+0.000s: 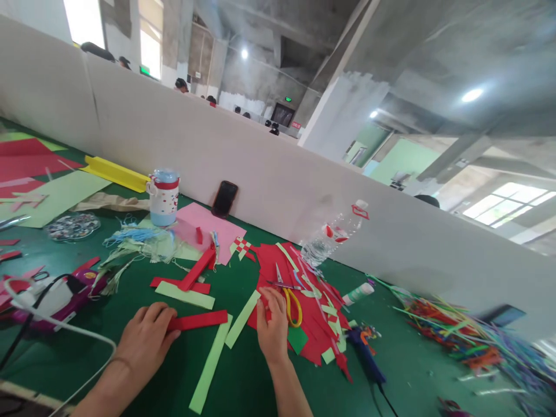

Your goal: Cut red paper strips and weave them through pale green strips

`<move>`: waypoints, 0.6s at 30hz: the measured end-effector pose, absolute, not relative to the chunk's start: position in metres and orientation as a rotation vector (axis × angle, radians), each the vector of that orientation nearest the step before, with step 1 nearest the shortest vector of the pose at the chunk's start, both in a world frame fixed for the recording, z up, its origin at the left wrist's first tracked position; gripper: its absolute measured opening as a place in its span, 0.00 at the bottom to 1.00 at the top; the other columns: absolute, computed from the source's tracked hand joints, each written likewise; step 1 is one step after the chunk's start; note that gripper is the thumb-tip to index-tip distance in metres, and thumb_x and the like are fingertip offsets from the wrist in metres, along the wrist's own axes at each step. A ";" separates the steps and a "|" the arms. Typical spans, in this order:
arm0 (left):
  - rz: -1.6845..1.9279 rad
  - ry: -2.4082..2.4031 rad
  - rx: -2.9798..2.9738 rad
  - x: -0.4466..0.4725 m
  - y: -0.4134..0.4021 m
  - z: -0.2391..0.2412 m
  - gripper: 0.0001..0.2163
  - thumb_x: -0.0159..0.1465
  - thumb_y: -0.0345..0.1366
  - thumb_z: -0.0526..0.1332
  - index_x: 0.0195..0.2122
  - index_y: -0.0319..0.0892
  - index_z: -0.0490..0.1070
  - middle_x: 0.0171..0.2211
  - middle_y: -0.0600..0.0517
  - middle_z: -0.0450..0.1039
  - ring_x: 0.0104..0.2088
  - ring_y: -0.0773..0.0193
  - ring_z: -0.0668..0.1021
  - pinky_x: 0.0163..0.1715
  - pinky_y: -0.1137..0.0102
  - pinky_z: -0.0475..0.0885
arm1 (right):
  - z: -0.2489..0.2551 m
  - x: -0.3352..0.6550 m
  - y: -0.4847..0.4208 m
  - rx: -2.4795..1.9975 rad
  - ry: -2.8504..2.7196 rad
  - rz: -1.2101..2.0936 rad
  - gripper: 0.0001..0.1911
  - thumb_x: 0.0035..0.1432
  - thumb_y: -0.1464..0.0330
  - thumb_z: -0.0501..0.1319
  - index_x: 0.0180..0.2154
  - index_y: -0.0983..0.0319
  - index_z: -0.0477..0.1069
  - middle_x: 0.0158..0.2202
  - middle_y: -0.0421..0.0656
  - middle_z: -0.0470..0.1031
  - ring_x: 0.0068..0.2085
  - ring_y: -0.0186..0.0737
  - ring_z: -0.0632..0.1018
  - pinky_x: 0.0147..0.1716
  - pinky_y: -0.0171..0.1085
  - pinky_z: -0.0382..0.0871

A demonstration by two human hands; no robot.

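Observation:
My left hand point(145, 339) rests on the green table with its fingers curled onto the left end of a red paper strip point(200, 319). My right hand point(273, 327) lies palm down on a pile of red paper point(319, 333), fingers pressed beside the yellow-handled scissors point(290, 295), touching their handle. Light green strips point(211, 362) lie between and below my hands. More red and green strips point(186, 286) lie just beyond my left hand.
A blue and white lidded cup point(163, 198), a pink sheet point(206, 229), a phone point(225, 198) leaning on the divider, a tilted plastic bottle point(332, 234), a glue stick point(358, 294), a blue glue gun point(367, 353), a pink device with cable point(65, 295), and coloured strip scraps point(469, 336).

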State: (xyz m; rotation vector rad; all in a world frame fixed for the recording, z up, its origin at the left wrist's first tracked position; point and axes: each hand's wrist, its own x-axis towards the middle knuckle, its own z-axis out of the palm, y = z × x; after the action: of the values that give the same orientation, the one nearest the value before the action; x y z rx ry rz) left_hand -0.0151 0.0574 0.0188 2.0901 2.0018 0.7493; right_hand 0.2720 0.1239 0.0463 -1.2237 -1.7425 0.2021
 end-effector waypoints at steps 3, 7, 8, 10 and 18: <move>0.754 1.990 2.071 -0.014 0.056 0.019 0.09 0.63 0.36 0.55 0.37 0.44 0.74 0.41 0.43 0.76 0.38 0.50 0.76 0.39 0.58 0.69 | 0.046 0.265 0.121 -1.168 -1.811 0.177 0.12 0.68 0.70 0.55 0.48 0.58 0.75 0.46 0.49 0.74 0.49 0.47 0.74 0.50 0.50 0.71; 0.780 1.946 2.038 -0.012 0.049 0.019 0.09 0.66 0.40 0.54 0.37 0.46 0.72 0.38 0.47 0.77 0.39 0.53 0.77 0.39 0.61 0.68 | 0.047 0.260 0.118 -1.129 -1.858 0.165 0.13 0.68 0.72 0.54 0.47 0.58 0.75 0.45 0.48 0.74 0.48 0.45 0.75 0.49 0.47 0.72; 0.785 1.931 2.029 -0.012 0.047 0.020 0.09 0.66 0.41 0.53 0.36 0.47 0.72 0.37 0.49 0.77 0.38 0.54 0.77 0.38 0.62 0.67 | 0.047 0.259 0.118 -1.125 -1.866 0.166 0.13 0.68 0.72 0.54 0.47 0.58 0.75 0.45 0.48 0.75 0.48 0.45 0.75 0.49 0.47 0.72; 0.799 1.904 2.007 -0.011 0.045 0.022 0.10 0.67 0.41 0.53 0.33 0.48 0.71 0.35 0.51 0.77 0.36 0.56 0.77 0.37 0.63 0.66 | 0.048 0.257 0.117 -1.122 -1.877 0.172 0.12 0.67 0.73 0.55 0.47 0.58 0.75 0.45 0.48 0.75 0.48 0.45 0.75 0.48 0.46 0.72; 0.906 1.880 1.829 -0.016 0.041 0.029 0.14 0.67 0.50 0.52 0.33 0.50 0.71 0.31 0.56 0.79 0.30 0.61 0.79 0.33 0.68 0.70 | 0.052 0.262 0.118 -1.134 -1.867 0.226 0.11 0.68 0.73 0.54 0.46 0.59 0.74 0.43 0.48 0.76 0.47 0.45 0.77 0.46 0.44 0.74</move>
State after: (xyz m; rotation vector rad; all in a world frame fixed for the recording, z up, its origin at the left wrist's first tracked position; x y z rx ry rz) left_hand -0.0164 0.0413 0.0289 1.8288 1.8802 0.9060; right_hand 0.2616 0.1184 0.0523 -1.1341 -1.8669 0.2262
